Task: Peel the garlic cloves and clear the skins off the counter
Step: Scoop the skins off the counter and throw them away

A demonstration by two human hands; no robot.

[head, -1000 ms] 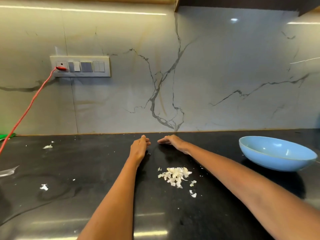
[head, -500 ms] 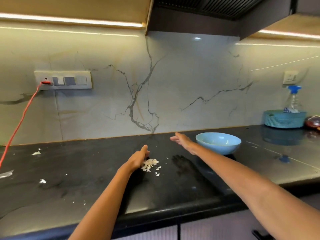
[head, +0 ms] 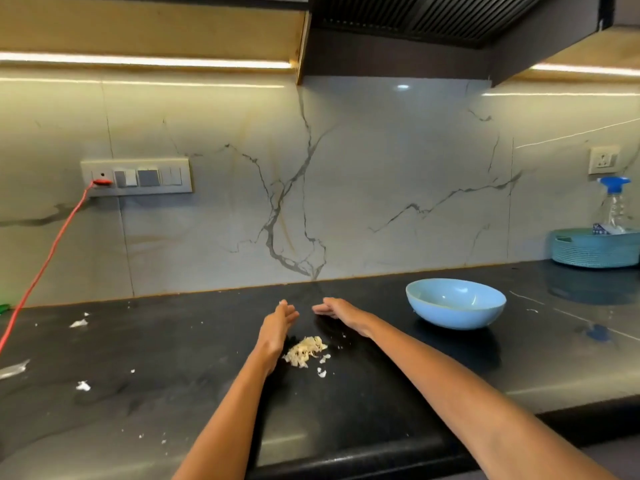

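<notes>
On the dark counter (head: 145, 362), from my head view, both my hands lie flat and released: left hand (head: 277, 323) edging the heaped garlic skins (head: 304, 351), right hand (head: 337, 310) beyond them. I judge gathering half done; stray scraps (head: 82, 386) remain, and the blue bowl (head: 455, 303) sits nearby.

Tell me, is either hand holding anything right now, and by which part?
Nothing is held. The left hand and right hand are both open, fingers straight, flanking the pile of garlic skins on the counter.
</notes>
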